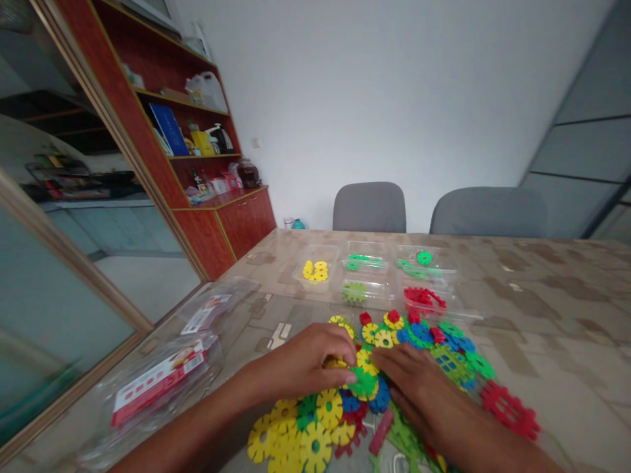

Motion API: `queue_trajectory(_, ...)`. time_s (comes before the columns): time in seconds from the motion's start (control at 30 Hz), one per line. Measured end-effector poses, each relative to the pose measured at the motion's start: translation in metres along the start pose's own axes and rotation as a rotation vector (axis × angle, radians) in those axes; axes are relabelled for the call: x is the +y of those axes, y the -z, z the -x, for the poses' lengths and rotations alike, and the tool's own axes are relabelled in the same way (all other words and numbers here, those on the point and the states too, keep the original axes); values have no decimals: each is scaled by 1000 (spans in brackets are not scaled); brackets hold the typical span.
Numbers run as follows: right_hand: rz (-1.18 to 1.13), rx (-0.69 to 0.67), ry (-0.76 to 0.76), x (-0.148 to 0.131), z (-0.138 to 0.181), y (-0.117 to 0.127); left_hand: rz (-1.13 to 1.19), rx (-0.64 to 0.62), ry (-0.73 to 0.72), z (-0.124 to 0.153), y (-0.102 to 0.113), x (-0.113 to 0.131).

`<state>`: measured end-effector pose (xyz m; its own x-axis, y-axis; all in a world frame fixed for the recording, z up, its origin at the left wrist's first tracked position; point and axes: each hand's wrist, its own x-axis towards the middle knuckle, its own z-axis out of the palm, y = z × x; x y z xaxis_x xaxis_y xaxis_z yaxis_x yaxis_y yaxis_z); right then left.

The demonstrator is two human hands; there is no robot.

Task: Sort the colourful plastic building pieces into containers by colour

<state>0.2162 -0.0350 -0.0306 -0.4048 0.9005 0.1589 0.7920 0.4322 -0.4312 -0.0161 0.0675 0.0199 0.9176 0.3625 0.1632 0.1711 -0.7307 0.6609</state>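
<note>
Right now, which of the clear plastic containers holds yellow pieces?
The leftmost container, nearest the red-brown cabinet. Its yellow pieces set it apart; the rest show green pieces or red pieces.

A red-brown cabinet (pixel 246 220) holds perhaps a kettle (pixel 225 139), left of 2 grey chairs (pixel 369 207).

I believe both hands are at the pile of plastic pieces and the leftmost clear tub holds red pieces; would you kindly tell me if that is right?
Not quite: the leftmost clear tub holds yellow pieces, not red, as the head view shows. The left hand and right hand are indeed at the pile of plastic pieces.
</note>
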Motion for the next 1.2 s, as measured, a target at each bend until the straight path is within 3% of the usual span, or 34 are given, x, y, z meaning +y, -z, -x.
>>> queue_trajectory(0.3,15,-98,-40,-8,-5,5,-96,-140,81,5,2,-1)
queue_trajectory(0.53,-136,13,-17,-3,-7,0,-80,-201,10,4,-4,-2)
queue_trajectory(0.67,-132,102,7,4,-5,-3,-90,-143,39,3,-1,0)
queue_trajectory(0.77,-66,84,15,6,-2,-7,-142,-82,41,3,-1,1)
queue_trajectory(0.9,-70,23,-22,4,1,-9,-158,-158,-1,2,-9,2)
queue_trajectory(1.2,-176,49,-48,1,-8,-2,-151,-107,91,2,-25,1)
